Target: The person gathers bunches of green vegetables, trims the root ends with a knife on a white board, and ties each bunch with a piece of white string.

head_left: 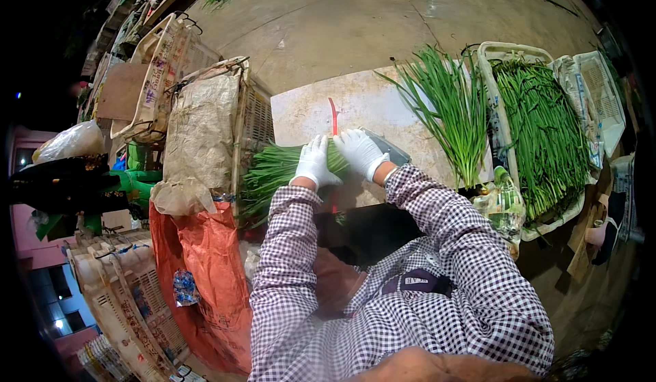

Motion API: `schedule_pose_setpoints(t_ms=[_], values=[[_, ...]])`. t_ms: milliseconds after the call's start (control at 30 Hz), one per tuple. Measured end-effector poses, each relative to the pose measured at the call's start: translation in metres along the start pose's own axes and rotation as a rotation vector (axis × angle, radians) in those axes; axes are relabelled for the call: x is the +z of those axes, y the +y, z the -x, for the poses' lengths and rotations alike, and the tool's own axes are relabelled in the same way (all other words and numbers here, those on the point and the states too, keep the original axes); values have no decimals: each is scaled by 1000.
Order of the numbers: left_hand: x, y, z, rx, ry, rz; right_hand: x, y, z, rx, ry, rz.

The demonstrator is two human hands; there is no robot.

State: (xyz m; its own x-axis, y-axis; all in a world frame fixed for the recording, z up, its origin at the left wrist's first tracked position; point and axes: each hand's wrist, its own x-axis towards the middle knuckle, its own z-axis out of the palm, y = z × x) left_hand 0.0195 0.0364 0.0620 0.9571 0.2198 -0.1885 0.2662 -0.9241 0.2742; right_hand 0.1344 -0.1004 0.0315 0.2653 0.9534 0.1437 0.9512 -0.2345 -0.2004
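A bunch of green chives lies across the pale board, its leafy ends pointing left. My left hand, in a white glove, is closed over the bunch near its right part. Beside it my right hand, also gloved in white, is closed around the bunch's right end. A red strip runs on the board beyond the hands and shows again below the bunch. A flat grey piece lies just right of my right hand; its kind is unclear. My fingertips are partly hidden.
Loose chives lie on the right of the board. Farther right, a white crate is packed with chives. A covered crate and a red sack flank the left side. A plastic bottle stands near my right elbow.
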Motion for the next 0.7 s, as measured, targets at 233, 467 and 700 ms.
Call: schedule_pose_setpoints(t_ms=[233, 467, 700], values=[[27, -7, 2, -30, 149, -47, -43, 9, -25, -9, -148, -376], [16, 4, 6, -36, 144, -23, 8, 53, -108, 674, -159, -398], [5, 5, 7, -94, 33, -12, 23, 38, -122, 301, -51, -369]])
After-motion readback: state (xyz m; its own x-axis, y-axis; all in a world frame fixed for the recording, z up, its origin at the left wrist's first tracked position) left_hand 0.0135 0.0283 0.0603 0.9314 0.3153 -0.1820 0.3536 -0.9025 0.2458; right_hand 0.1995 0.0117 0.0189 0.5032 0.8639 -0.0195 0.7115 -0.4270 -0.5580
